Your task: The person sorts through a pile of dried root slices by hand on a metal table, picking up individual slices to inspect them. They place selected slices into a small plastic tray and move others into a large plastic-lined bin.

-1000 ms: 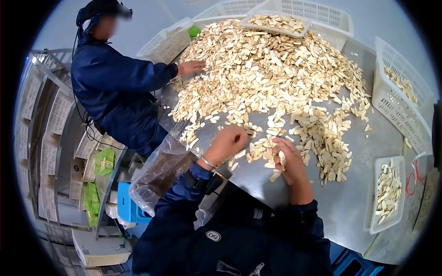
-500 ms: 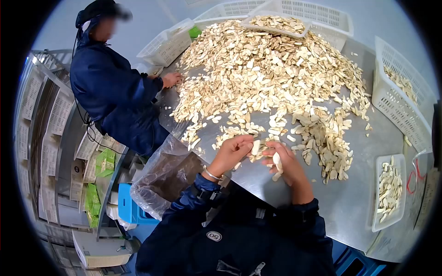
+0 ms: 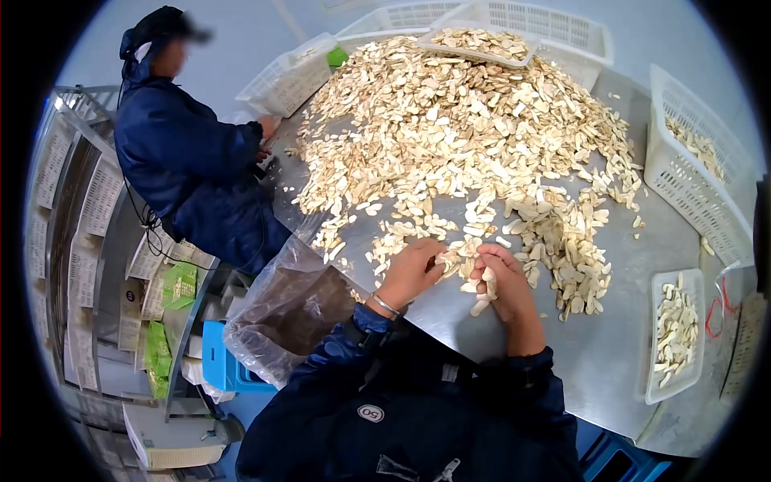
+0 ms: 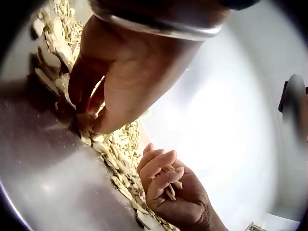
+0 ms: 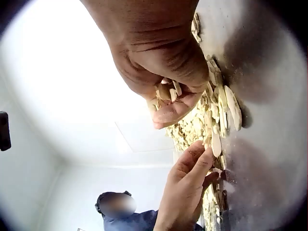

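Observation:
A big heap of pale dried slices [image 3: 474,136] covers the steel table [image 3: 618,337]. My left hand [image 3: 414,269] is down at the near edge of the heap, with its thumb and fingertips [image 4: 86,115] closed on a slice [image 4: 84,118] lying on the table. Right beside it, my right hand [image 3: 498,277] has its fingers [image 5: 168,108] curled round several slices [image 5: 168,91] held in the palm. In the left wrist view the right hand [image 4: 168,187] shows the same curled hold. Both hands are almost touching.
Another person in a blue jacket [image 3: 185,161] works at the table's left side. White baskets [image 3: 293,76] [image 3: 699,169] line the far and right edges. A small tray of slices [image 3: 677,333] lies at the near right. A clear plastic bag [image 3: 281,309] hangs off the table's left edge.
My left hand came down from beside the right hand to the slices on the table. The other person drew a hand back from the heap to the table's edge.

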Demonstrator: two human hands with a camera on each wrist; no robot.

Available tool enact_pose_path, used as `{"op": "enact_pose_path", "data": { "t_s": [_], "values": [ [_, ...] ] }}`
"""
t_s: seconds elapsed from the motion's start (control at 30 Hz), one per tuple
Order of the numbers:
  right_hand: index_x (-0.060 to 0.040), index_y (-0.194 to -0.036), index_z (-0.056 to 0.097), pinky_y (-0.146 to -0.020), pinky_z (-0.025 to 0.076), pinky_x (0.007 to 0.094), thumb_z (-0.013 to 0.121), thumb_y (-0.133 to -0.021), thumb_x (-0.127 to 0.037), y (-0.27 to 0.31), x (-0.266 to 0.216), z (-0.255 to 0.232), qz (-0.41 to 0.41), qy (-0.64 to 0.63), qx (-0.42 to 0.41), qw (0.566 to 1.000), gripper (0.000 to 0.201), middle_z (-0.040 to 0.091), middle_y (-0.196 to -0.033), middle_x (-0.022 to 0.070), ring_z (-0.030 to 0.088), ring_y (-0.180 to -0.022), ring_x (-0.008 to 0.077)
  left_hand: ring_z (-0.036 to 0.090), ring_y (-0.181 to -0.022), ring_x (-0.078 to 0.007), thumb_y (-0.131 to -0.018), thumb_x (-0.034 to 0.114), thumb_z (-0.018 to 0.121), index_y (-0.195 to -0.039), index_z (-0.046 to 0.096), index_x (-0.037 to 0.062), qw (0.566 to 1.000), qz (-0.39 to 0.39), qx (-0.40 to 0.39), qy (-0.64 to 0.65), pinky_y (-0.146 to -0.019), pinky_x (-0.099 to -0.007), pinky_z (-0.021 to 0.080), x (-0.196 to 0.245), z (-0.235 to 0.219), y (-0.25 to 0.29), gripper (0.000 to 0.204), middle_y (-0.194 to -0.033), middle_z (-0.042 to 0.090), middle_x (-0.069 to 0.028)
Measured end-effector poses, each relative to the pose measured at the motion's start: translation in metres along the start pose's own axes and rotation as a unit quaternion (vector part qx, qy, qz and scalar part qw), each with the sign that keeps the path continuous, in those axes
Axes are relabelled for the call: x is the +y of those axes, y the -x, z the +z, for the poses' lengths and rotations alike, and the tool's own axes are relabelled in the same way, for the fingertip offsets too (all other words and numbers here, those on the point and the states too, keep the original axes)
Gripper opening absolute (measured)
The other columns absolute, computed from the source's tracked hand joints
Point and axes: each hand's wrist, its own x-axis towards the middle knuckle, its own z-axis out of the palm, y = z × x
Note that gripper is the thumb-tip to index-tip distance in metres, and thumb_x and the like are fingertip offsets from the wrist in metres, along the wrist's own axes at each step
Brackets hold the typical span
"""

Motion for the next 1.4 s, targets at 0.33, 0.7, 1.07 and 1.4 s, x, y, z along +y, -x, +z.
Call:
{"op": "enact_pose_path", "data": {
  "t_s": [0.33, 0.7, 1.07, 1.4],
  "values": [
    [-0.0040, -0.113, 0.063, -0.055, 0.043, 0.0242, 0.058, -0.098, -0.013, -0.001, 0.000, 0.003, -0.020, -0.025, 0.024, 0.999, 0.018, 0.059, -0.083, 0.0013, 0.055, -0.067, 0.0092, 0.069, -0.088, -0.0114, -0.104, 0.009, 0.052, -0.123, 0.062, -0.0029, 0.871, -0.262, 0.019, 0.415, -0.075, -0.0232, 0.055, -0.035, 0.002, 0.008, 0.025, -0.099, 0.072, -0.0058],
    [-0.0040, -0.109, 0.065, -0.054, 0.043, 0.0251, 0.059, -0.096, -0.011, -0.002, 0.005, 0.002, -0.044, -0.025, 0.024, 0.998, 0.016, 0.058, -0.081, 0.0011, 0.054, -0.066, 0.0095, 0.069, -0.087, -0.0308, -0.092, 0.005, 0.062, -0.122, 0.065, 0.0053, 0.964, -0.120, 0.235, -0.015, -0.073, -0.0371, 0.053, -0.061, -0.059, 0.040, 0.031, -0.108, 0.069, -0.0157],
    [-0.0064, -0.107, 0.064, -0.053, 0.042, 0.0234, 0.058, -0.097, -0.013, -0.002, 0.005, 0.006, -0.030, -0.004, 0.024, 0.999, 0.014, 0.058, -0.079, -0.0019, 0.054, -0.064, 0.0066, 0.063, -0.078, -0.0318, -0.082, 0.009, 0.070, -0.102, 0.068, 0.0039, 0.985, -0.018, 0.118, -0.127, -0.067, -0.0398, 0.053, -0.027, -0.036, 0.043, 0.021, -0.091, 0.065, -0.0134],
    [-0.0047, -0.111, 0.063, -0.053, 0.043, 0.0231, 0.057, -0.099, -0.013, 0.001, 0.006, 0.010, -0.035, 0.022, 0.008, 0.999, 0.016, 0.057, -0.082, -0.0001, 0.053, -0.065, 0.0075, 0.065, -0.067, -0.0180, -0.087, 0.008, 0.069, -0.097, 0.069, 0.0018, 0.976, -0.159, 0.140, 0.045, -0.060, -0.0295, 0.050, -0.033, -0.015, 0.019, 0.011, -0.081, 0.068, -0.0103]
  ]
}}
